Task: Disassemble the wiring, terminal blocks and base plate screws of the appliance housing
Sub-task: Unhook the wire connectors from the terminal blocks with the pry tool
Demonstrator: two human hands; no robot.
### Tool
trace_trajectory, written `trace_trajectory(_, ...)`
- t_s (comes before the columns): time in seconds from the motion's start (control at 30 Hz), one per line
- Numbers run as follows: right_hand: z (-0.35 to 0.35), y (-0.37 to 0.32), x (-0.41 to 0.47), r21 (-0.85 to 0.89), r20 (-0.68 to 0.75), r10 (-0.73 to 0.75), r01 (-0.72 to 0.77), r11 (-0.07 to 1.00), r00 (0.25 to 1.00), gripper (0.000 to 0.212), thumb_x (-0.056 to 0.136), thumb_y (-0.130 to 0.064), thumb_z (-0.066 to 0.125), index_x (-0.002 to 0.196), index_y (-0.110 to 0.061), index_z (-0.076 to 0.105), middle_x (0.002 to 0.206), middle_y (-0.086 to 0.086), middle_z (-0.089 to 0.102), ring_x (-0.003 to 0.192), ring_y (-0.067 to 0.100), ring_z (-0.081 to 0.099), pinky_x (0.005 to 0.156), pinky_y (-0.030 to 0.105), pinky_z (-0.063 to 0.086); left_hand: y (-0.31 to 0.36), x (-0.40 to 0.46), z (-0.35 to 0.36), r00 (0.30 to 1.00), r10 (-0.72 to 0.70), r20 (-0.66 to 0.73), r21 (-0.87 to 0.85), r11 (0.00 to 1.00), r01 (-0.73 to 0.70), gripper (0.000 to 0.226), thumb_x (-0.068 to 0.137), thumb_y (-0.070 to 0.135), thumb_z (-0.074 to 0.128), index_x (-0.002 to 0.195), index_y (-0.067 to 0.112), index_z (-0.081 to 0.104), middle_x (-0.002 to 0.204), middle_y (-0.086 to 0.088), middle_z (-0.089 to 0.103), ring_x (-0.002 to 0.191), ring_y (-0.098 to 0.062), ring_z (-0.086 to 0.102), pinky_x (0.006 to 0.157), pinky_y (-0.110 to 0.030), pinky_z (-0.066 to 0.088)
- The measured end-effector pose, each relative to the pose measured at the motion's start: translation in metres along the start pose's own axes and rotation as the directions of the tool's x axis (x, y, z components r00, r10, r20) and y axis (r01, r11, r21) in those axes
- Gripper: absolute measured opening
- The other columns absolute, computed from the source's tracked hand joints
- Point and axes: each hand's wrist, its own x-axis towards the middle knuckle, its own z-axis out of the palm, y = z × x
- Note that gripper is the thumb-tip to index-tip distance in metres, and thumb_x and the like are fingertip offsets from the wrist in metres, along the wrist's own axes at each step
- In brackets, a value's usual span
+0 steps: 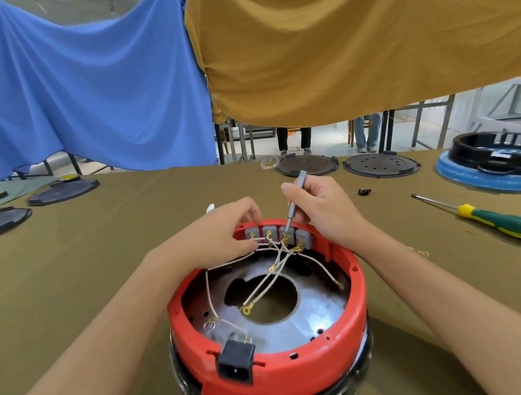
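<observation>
Power socket: a black rectangular plastic inlet socket [235,361] sits in the near wall of the round red plastic appliance housing [344,341], which rests open side up on the olive-brown cloth-covered table [100,249].
Base plate: a shiny round metal base plate [319,305] with a large central hole lies inside the housing; small dark screw holes show near its rim.
Wiring: thin white braided wires with brass ring and spade terminals [271,280] run loosely across the plate, from the socket side up to the far wall; several ends lie free.
Terminal blocks: four small grey plastic terminal blocks [279,233] stand in a row on the far inner wall.
Left hand: the left hand [221,232] pinches white wires just beside the leftmost blocks, fingers curled on them.
Right hand: the right hand [323,210] grips a slim grey metal precision screwdriver [294,200], its tip down at the third block from the left.
Step in hand: likely loosening that block's terminal screw. Keep the tip square in the slot, press lightly while turning, and hold the wire taut but not tugged, so the terminal frees without stripping.
Far right: a larger green-and-yellow-handled screwdriver [494,221] lies on the table, well apart from the housing.
Far edge: dark round plastic lids [380,164] lie along the table.
</observation>
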Motion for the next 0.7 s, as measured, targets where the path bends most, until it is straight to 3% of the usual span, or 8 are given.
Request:
trace_trajectory(0.2, -0.004, -0.004, -0.003, -0.002, 0.01, 0.036, -0.036, 0.999, 0.999, 0.04, 0.101, -0.036, 0.055, 0.073, -0.009, 0.06, 0.051, -0.003, 0.06, 0.049, 0.009, 0.058, 0.058, 0.035, 0.049, -0.004, -0.005, 0.004, 0.997, 0.078, -0.026, -0.05, 0.996, -0.079, 0.021, 0.088, 0.02, 0.068, 0.097, 0.03, 0.053, 0.084, 0.026, 0.059, 0.073, 0.005, 0.054, 0.071, -0.02, 0.038)
trace_trajectory(0.37, -0.004, -0.007, -0.011, 0.011, -0.025, 0.032, -0.031, 0.999, 0.999, 0.037, 0.1, -0.038, 0.056, 0.075, -0.012, 0.063, 0.057, -0.001, 0.064, 0.055, 0.011, 0.061, 0.062, 0.033, 0.051, -0.001, -0.002, 0.002, 0.995, 0.099, 0.001, -0.039, 0.994, -0.099, 0.01, 0.086, 0.029, 0.072, 0.09, 0.03, 0.063, 0.1, 0.008, 0.059, 0.091, -0.007, 0.057, 0.091, -0.032, 0.045)
trace_trajectory(0.57, -0.001, -0.009, -0.014, -0.047, 0.022, 0.013, -0.012, 0.999, 1.0, 0.038, 0.1, -0.039, 0.055, 0.074, -0.012, 0.061, 0.056, -0.002, 0.063, 0.053, 0.008, 0.061, 0.056, 0.02, 0.046, 0.005, 0.004, -0.004, 0.992, 0.077, 0.097, 0.039, 0.996, -0.081, 0.009, 0.087, 0.044, 0.068, 0.086, 0.036, 0.067, 0.102, 0.012, 0.054, 0.09, 0.003, 0.054, 0.083, -0.018, 0.039)
trace_trajectory(0.7, -0.001, -0.01, -0.016, -0.044, 0.035, 0.013, -0.011, 0.999, 0.999, 0.039, 0.101, -0.039, 0.055, 0.073, -0.013, 0.06, 0.057, -0.001, 0.063, 0.054, 0.01, 0.061, 0.059, 0.026, 0.047, 0.004, -0.001, 0.006, 0.995, 0.093, 0.026, 0.011, 0.996, -0.094, 0.008, 0.088, 0.044, 0.066, 0.087, 0.036, 0.065, 0.106, 0.01, 0.053, 0.095, -0.001, 0.055, 0.093, -0.026, 0.041)
